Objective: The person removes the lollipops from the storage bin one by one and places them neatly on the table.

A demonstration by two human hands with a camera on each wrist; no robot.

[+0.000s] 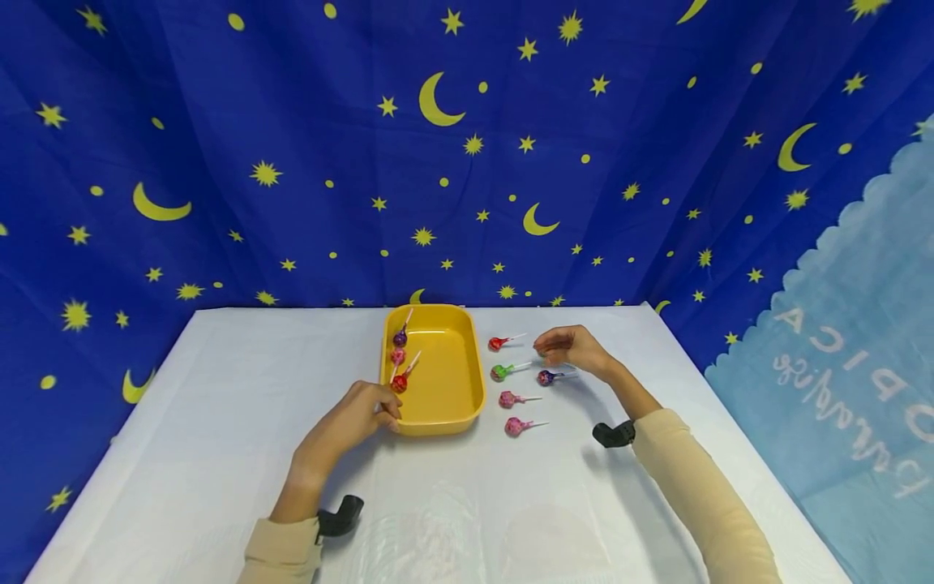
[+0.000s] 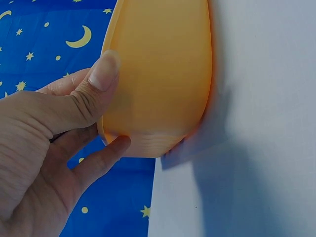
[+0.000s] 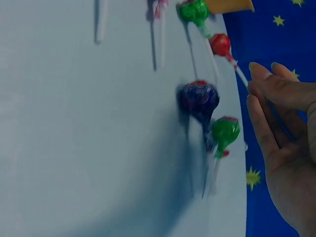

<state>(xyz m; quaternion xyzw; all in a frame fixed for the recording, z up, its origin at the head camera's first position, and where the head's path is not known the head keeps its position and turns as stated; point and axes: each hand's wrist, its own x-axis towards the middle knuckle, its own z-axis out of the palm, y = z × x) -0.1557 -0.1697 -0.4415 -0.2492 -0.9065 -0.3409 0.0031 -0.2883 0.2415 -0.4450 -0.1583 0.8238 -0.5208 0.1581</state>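
My left hand [image 1: 362,412] grips the near left corner of a yellow plastic tray [image 1: 479,381]. In the left wrist view the thumb lies over the tray's rim [image 2: 111,34], with fingers against its outer side. Inside the tray, along the left wall, lie a purple lollipop [image 1: 400,337], a pink one [image 1: 397,356] and a red one [image 1: 399,384]. My right hand [image 1: 576,349] hovers above the table with fingers loosely bent and nothing visibly held. Nearest it are a green lollipop [image 3: 225,131], a purple lollipop [image 3: 200,98] and a red lollipop [image 3: 220,45].
Between the tray and my right hand, another green lollipop [image 1: 499,372] and two pink lollipops, one [image 1: 507,399] above the other [image 1: 515,427], lie on the white tabletop [image 1: 438,503]. A blue curtain [image 1: 328,146] with stars and moons hangs behind the table.
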